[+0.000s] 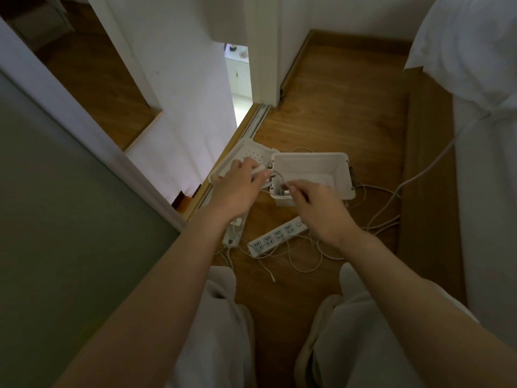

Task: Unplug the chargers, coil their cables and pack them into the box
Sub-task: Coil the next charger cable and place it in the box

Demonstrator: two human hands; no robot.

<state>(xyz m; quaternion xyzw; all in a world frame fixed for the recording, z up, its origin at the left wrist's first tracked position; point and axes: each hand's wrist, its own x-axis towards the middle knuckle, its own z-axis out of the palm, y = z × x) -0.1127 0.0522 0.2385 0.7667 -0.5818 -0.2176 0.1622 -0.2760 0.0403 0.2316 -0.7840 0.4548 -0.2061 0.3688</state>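
Over the white perforated plastic box, left hand gripping a white charger block, right hand pinching thin white cable: guard against slack snagging and uncoiling.

Both bare forearms reach forward and down, the left hand curled palm-down round a white charger, the right hand just beside it, pinching a thin cable.

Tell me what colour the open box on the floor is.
The box is white, with rows of small holes; the head view shows it.
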